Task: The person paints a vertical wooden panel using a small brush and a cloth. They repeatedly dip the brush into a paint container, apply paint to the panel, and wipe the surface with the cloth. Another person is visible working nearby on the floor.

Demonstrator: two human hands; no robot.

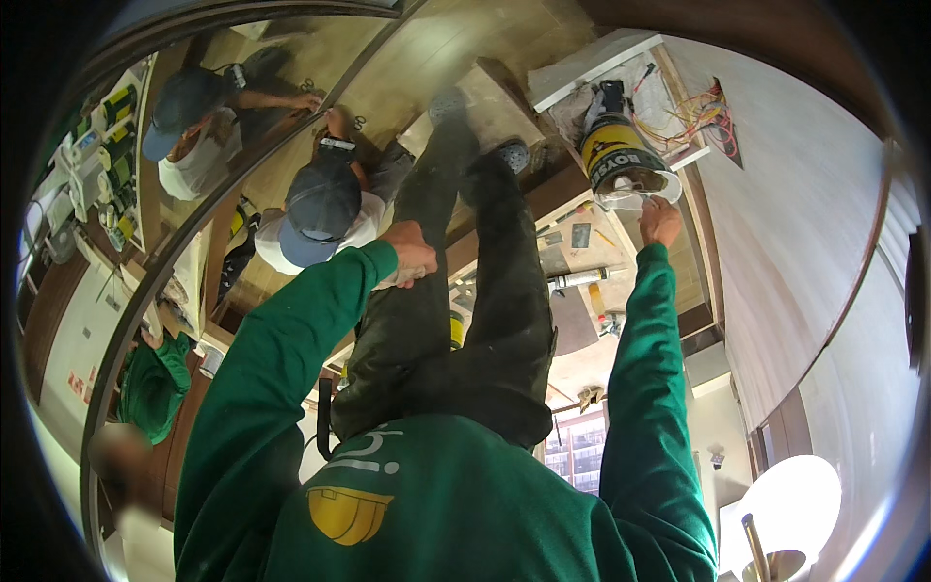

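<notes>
My left hand (409, 254) is closed around a pale, folded piece (398, 276) that looks like cloth or paper, in front of my dark trouser leg. Stretched out to the right, my right hand (660, 220) has its bent fingers at the open mouth of a paint bucket (622, 149) with a black and yellow label. Whitish material shows at the bucket's mouth. Whether these fingers hold the rim or a small thin thing there cannot be told. Below and left of the bucket, a caulking gun with a cartridge (578, 279) lies on a board (571, 254) among small tools.
A person in a blue cap (320, 211) crouches at the left, beside a large mirror with a dark frame (164, 269). Loose coloured wires (720, 120) come from the wall at the right. My shoes stand on a raised board (491, 109). A round lamp (793, 509) glows at lower right.
</notes>
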